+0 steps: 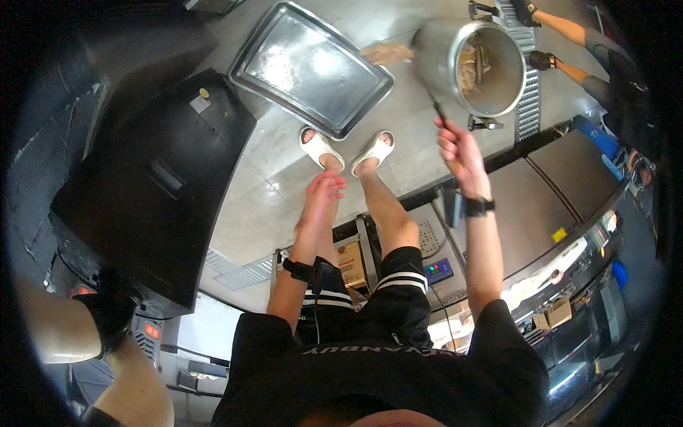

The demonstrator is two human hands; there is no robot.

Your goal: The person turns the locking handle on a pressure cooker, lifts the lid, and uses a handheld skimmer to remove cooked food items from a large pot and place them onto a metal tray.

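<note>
My right hand grips the dark handle of a thin tool, perhaps a fork or a hook. By the tool's far end is a tan, motion-blurred piece of food, between the tray and the pot; how it meets the tool cannot be made out. A large metal stockpot on the floor holds brown pieces, perhaps meat or bones. To its left a rectangular metal tray rests on the floor, nothing in it. My left hand hangs below the tray, holding nothing, fingers loosely apart.
A black cabinet flanks the left. Steel counter doors and a blue control panel lie at right. A floor drain grate passes by the pot, where another person's shoes stand. My white slides are near the tray.
</note>
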